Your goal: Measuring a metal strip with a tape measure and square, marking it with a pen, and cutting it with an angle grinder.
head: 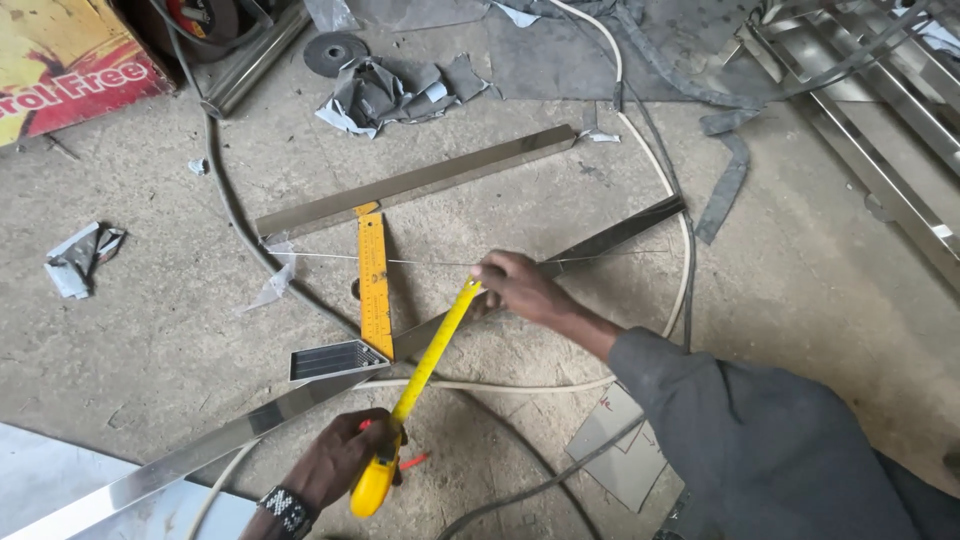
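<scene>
While the left hand [335, 462] grips the yellow tape measure case [374, 487] down at about six o'clock in the head view, closed firmly around it so the blade stays taut, the right hand [518, 285] sits near the centre, fingers pinched on the free end of the yellow tape blade [432, 350] and pressing it against the long steel tube [330, 385]. That tube runs diagonally from eight o'clock up toward two o'clock, so the blade lies slantwise across it, apparently to read a length from the tube's edge. A yellow square ruler [374, 283] lies upright just left of the right hand, its top touching a second steel bar [420, 180] that slants across at eleven to one o'clock, likely kept there as a right-angle reference. A short ribbed offcut [335, 359] rests at the ruler's foot, touching the long tube. A pale cable [655, 170] loops round the whole layout (it passes under the tube near the blade). Crumpled grey wrapping [395, 90] and a grinding disc [335, 52] lie well apart at twelve o'clock on the concrete floor [150, 320].
</scene>
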